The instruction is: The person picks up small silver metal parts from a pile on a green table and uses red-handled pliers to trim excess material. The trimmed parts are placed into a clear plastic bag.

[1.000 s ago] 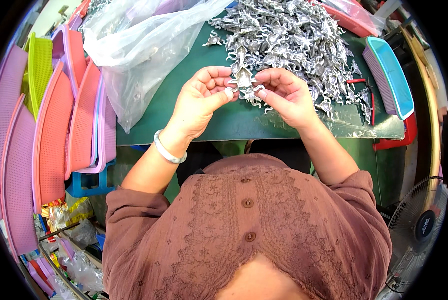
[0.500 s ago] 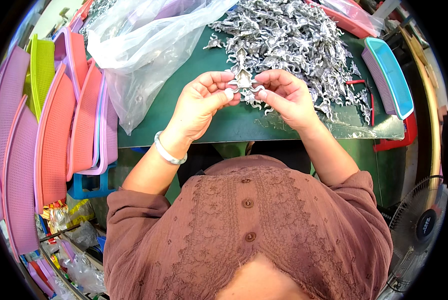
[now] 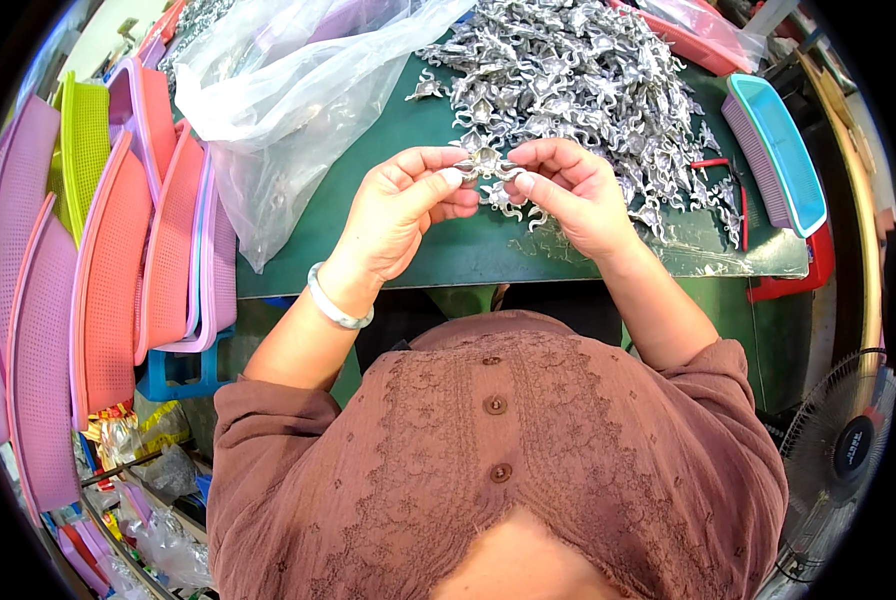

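Between my two hands is a small silvery metal casting (image 3: 486,165) with curled arms, held above the near part of the table. My left hand (image 3: 405,205) pinches one side of it between thumb and fingers; a pale bangle (image 3: 338,300) circles that wrist. The opposite side is pinched by my right hand (image 3: 575,195). Just beyond my fingers lies a big heap of similar metal castings (image 3: 578,80), and a few loose ones (image 3: 503,198) rest beneath the held piece. Fingertips cover the ends of its arms.
A clear plastic bag (image 3: 278,130) spreads over the left of the green table (image 3: 408,262). Stacked baskets (image 3: 103,290) in pink, purple and green stand at the left. Right of the heap are red-handled pliers (image 3: 743,215) and a turquoise basket (image 3: 783,150). A fan (image 3: 838,450) stands lower right.
The casting has tipped between my fingers, so its long pointed part no longer shows upright and it looks flatter. Both hands keep nearly the same place and grip.
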{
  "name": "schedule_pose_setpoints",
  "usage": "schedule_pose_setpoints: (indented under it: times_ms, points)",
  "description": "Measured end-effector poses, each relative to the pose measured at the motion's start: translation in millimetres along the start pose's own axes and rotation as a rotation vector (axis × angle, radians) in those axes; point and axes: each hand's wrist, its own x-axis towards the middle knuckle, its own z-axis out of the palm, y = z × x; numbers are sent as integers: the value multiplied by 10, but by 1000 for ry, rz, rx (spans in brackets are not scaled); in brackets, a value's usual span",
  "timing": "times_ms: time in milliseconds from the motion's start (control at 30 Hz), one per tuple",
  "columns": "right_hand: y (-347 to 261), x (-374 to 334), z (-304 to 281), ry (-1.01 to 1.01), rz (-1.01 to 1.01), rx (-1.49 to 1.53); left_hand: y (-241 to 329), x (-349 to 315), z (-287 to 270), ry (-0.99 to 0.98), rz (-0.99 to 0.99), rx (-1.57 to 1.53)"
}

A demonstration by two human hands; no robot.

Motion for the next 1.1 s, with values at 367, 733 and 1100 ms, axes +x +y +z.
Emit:
schedule_pose_setpoints:
  times_ms: [367, 733, 1100]
  points:
    - [-14, -50, -30, -120, 9, -40, -10, 8, 66, 78, 111, 194]
    - [-264, 146, -493, 329, -577, -1476, 1109, 140, 156, 427, 1421, 1264]
    - [-201, 205, -561, 218, -619, -1582, 1336, 228, -101, 322, 941, 2007]
